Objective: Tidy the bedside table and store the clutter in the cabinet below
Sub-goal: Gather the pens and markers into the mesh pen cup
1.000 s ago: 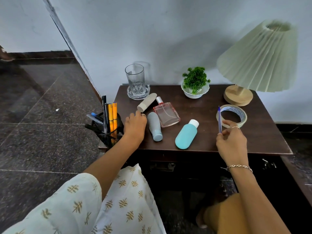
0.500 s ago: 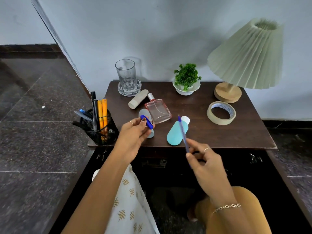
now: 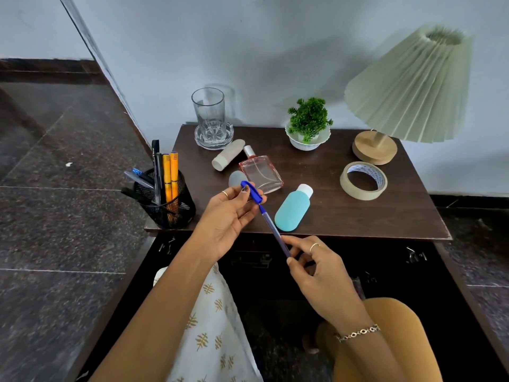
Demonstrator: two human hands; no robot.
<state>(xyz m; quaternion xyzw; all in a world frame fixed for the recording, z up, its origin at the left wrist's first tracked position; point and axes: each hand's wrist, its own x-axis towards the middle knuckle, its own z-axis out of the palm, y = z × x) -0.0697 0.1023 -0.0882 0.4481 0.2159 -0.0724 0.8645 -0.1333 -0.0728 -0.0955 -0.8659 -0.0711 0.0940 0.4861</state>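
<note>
My left hand [image 3: 230,216] pinches a blue pen cap [image 3: 252,192] over the front edge of the dark wooden bedside table [image 3: 344,213]. My right hand [image 3: 316,268] grips the blue pen [image 3: 274,230] by its rear end, with the tip meeting the cap's opening. On the table lie a teal bottle [image 3: 292,212], a pink perfume bottle [image 3: 260,173], a grey tube [image 3: 237,178] partly behind my left hand, a beige tube [image 3: 228,158] and a roll of tape [image 3: 363,180]. The cabinet [image 3: 385,271] below stands open and dark.
A black mesh holder [image 3: 168,199] full of pens sits on the table's front left corner. At the back stand a glass on a saucer [image 3: 210,118], a small potted plant [image 3: 308,124] and a lamp [image 3: 407,92]. Open cabinet doors flank my knees.
The right hand picked the pen up by the tape roll and brought it left; the left hand lifted the cap. Now the pen tip has reached the cap.
</note>
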